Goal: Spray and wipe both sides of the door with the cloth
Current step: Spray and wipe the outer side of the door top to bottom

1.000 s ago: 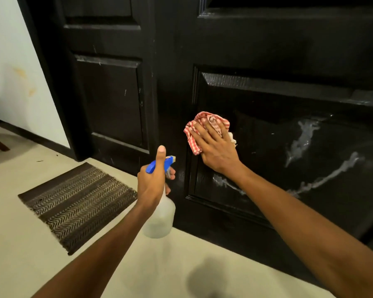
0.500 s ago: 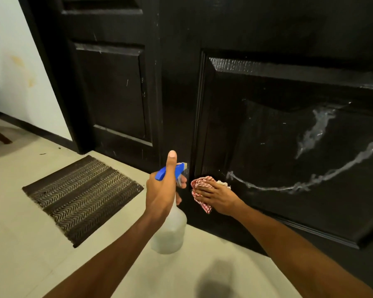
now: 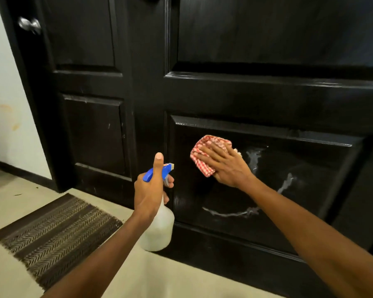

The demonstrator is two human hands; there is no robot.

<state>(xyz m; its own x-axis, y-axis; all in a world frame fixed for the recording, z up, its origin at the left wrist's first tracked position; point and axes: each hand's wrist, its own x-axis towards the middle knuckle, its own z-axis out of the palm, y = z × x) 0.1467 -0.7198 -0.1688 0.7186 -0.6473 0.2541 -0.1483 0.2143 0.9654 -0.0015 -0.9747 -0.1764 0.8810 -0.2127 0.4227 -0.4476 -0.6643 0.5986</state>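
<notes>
Both hands busy: right hand [image 3: 226,166] flat, pressing cloth [image 3: 205,155] higher on door [image 3: 246,93] vs 0.5s ago; left hand [image 3: 151,190] grips bottle [image 3: 159,231].

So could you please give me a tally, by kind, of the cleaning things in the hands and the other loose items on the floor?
Spray bottle: 1, held by the left hand
Cloth: 1, pressed on the door by the right hand
Floor mat: 1
Total: 3
</notes>
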